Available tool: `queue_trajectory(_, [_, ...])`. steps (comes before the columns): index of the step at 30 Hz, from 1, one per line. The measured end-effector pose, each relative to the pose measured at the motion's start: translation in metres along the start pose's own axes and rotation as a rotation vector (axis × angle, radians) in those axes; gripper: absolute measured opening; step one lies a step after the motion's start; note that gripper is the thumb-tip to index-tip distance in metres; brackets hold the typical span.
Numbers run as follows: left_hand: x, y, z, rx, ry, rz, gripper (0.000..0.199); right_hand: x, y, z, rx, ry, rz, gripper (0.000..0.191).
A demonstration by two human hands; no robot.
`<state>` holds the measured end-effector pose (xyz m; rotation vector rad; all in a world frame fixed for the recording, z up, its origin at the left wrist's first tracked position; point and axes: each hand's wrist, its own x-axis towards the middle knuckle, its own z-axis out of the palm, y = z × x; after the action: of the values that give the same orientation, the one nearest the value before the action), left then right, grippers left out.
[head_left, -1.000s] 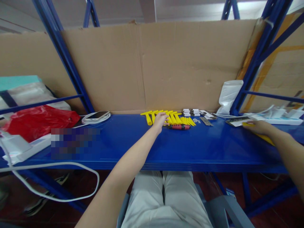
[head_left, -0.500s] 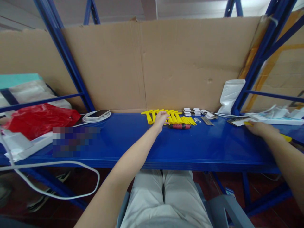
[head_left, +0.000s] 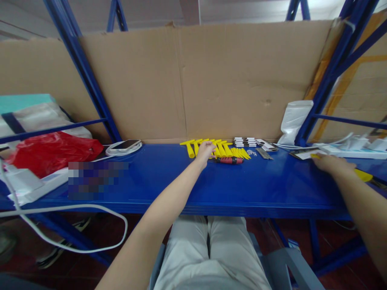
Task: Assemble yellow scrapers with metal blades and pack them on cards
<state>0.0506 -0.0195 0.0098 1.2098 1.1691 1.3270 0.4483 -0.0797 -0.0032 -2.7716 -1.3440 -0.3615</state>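
My left hand (head_left: pixel 206 152) is over a row of yellow T-shaped plastic pieces (head_left: pixel 223 150) lying at the back of the blue table. Its fingers are bent, and whatever lies under them is hidden. Just right of it lies a red and black screwdriver handle (head_left: pixel 229 160). Flat yellow pointed pieces (head_left: pixel 240 153) overlap in a fan beside the row. Far to the right, my right hand (head_left: pixel 331 164) is closed on a yellow piece, whose tip shows at the fingers. Another yellow part (head_left: pixel 363 175) shows beyond the wrist; whether it belongs to the same piece I cannot tell.
Behind lie stacked black-and-white packs (head_left: pixel 244 142), small metal bits (head_left: pixel 251 152) and flat metal blades (head_left: pixel 264 153). A white pouch (head_left: pixel 294 121) leans at the right post. Leftward are a phone on a coiled cable (head_left: pixel 127 146), a red bag (head_left: pixel 54 151) and a power strip (head_left: pixel 45 189).
My right hand has shifted very slightly, and a bit more of the yellow part behind the wrist shows. My left hand stays in place over the yellow row.
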Motion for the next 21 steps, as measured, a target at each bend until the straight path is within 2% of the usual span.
queue_trajectory(3, [0.002, -0.002, 0.0, 0.026, -0.003, 0.022, 0.021, -0.002, -0.001, -0.002, 0.124, -0.123, 0.101, 0.063])
queue_trajectory(7, [0.008, -0.007, -0.001, 0.155, 0.02, 0.087, 0.018, -0.01, -0.006, -0.009, 0.139, -0.119, 0.095, 0.059])
queue_trajectory(13, [0.016, -0.009, -0.016, 0.69, 0.164, 0.333, 0.025, -0.029, -0.021, -0.024, -0.054, -0.057, 0.019, 0.052])
queue_trajectory(16, [0.017, -0.01, -0.024, 0.867, 0.214, 0.275, 0.033, -0.038, -0.04, -0.039, -0.107, -0.06, -0.056, 0.05])
queue_trajectory(18, [0.019, -0.011, -0.029, 0.891, 0.255, 0.221, 0.039, -0.046, -0.058, -0.051, -0.086, -0.065, -0.135, 0.048])
queue_trajectory(21, [0.023, -0.013, -0.036, 0.896, 0.305, 0.154, 0.045, -0.059, -0.091, -0.069, 0.002, 0.0, -0.254, 0.049])
